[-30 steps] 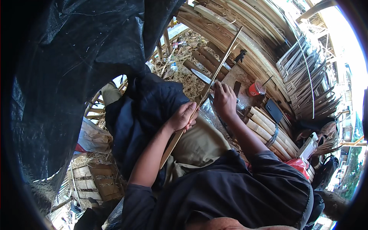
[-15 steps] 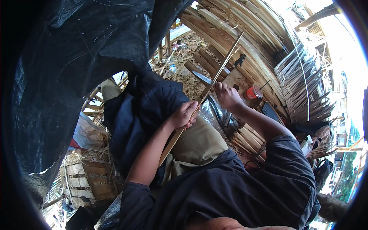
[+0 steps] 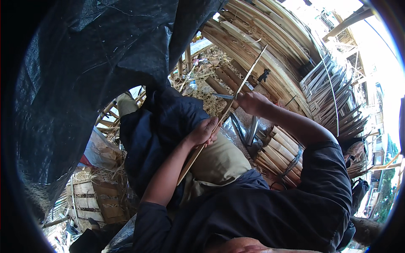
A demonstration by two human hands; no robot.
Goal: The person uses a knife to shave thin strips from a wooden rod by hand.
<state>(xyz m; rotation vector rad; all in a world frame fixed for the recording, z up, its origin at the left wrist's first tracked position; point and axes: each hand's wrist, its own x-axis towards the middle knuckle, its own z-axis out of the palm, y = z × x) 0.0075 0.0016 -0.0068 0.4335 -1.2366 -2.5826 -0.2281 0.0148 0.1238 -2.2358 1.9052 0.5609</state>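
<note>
A long, thin bamboo strip (image 3: 228,109) runs slantwise over my lap, from beside my left forearm up to its thin far tip. My left hand (image 3: 204,132) is closed round its middle, above my tan-clad knee. Farther along, my right hand (image 3: 252,103) is closed on a knife; its handle is hidden in my fist. The knife blade (image 3: 222,96) sticks out to the left across the strip, seen nearly edge-on. Whether the edge is cutting into the bamboo I cannot make out. Dark cloth (image 3: 162,114) covers my other leg.
Long wooden slats (image 3: 270,46) are stacked at the far right, next to a sheaf of thin strips (image 3: 322,84). A tied bundle of split bamboo (image 3: 280,154) lies below my right forearm. Black sheeting (image 3: 97,76) hangs at the left. Shavings (image 3: 198,86) litter the ground.
The knife blade has turned from showing its flat side to nearly edge-on. My right forearm has shifted and now covers most of the red cup. My left hand keeps its hold.
</note>
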